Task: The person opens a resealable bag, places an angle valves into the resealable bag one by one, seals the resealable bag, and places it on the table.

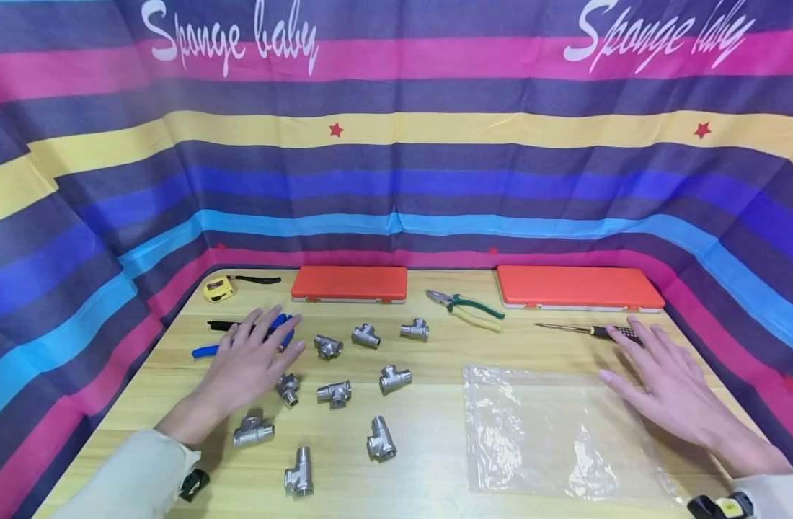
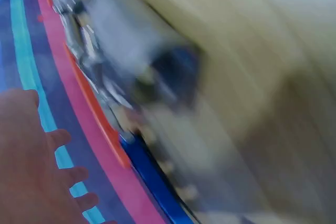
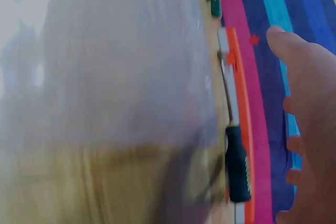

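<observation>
Fingers spread, my left hand (image 1: 250, 364) hovers on the left side of the table and holds nothing. Beneath it lies a blue-handled tool (image 1: 205, 352), partly hidden by the fingers. Several silver threaded pipe tees (image 1: 334, 394) lie scattered from beside this hand toward the middle; one tee (image 2: 139, 40) looms large and blurred in the left wrist view. On the right, my right hand (image 1: 672, 396) is also spread and holds nothing, above the right edge of a flat transparent plastic bag (image 1: 546, 432). Just beyond its fingertips lies a screwdriver (image 1: 591, 330) with a dark handle.
Along the back stand two red cases, one in the middle (image 1: 349, 283) and one on the right (image 1: 578, 287). Green-and-yellow pliers (image 1: 468, 306) lie between them. A yellow tape measure (image 1: 219, 288) sits at the back left. A striped cloth (image 1: 396, 158) surrounds the wooden table.
</observation>
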Available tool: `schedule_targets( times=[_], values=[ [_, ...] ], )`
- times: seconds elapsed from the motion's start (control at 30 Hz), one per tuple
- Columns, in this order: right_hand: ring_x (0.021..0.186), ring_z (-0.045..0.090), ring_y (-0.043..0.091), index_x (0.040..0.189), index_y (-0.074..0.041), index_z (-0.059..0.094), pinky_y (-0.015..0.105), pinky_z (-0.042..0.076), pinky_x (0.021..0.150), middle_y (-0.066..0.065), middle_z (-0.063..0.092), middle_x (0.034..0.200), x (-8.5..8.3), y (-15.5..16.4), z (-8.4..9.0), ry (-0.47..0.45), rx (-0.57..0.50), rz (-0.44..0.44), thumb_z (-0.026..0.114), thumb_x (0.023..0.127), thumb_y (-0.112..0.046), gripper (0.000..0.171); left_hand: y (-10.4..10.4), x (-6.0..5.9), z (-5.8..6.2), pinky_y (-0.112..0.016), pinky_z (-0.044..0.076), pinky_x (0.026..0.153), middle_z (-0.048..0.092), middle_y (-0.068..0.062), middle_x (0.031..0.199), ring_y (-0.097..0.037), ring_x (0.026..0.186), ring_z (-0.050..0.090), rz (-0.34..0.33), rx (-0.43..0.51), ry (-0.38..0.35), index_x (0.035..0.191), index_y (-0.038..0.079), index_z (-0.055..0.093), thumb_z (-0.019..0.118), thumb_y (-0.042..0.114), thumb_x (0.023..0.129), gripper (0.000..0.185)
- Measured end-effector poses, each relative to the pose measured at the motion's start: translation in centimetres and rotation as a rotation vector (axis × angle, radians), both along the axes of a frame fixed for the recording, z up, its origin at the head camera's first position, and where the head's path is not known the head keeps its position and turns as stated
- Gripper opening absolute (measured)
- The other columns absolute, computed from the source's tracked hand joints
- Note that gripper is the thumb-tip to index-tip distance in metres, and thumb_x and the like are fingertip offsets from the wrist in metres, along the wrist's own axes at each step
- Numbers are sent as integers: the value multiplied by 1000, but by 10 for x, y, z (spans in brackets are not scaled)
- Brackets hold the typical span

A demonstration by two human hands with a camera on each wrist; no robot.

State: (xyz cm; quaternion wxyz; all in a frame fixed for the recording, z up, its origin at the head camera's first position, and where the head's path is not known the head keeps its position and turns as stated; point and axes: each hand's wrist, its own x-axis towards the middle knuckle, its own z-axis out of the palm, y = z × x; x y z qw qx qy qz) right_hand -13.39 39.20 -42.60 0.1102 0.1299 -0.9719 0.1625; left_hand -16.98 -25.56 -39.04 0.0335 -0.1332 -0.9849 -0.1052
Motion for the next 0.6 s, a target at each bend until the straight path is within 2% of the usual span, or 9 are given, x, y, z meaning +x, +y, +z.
schedule_targets(
  times=[0.2,0.33,0.43,0.53,0.6],
  values=[
    [166,9,54,174,-24,29,77,-9,128,21,17,181,6,-32,8,1,-38,86,70,105,-39,81,44,1,7,-79,22,125,27,-16,180,-49,165,20,-95,-1,17,169,24,41,38,59,115,64],
    [168,11,48,174,-25,29,76,-2,130,17,19,182,13,-57,8,-8,-46,142,71,105,-38,82,75,1,7,-76,24,127,30,-14,179,-46,164,27,-174,-11,26,168,25,43,41,57,115,62],
    [168,14,45,173,-26,30,74,2,131,12,20,182,19,-75,7,-31,-59,187,72,105,-39,82,97,4,7,-73,25,128,32,-12,178,-44,164,30,-231,-18,6,166,24,46,41,58,115,62],
    [167,20,43,172,-28,32,56,0,137,7,23,182,24,-92,6,-42,-42,229,73,103,-44,82,118,9,8,-70,25,130,33,-9,178,-40,164,30,-276,-6,-41,165,26,48,39,60,115,62],
    [166,24,42,172,-27,34,37,-6,136,6,24,182,26,-102,4,-40,-10,256,74,102,-49,83,131,12,8,-69,25,130,34,-8,178,-39,164,31,-308,-1,-62,164,26,49,39,61,114,62]
  ],
)
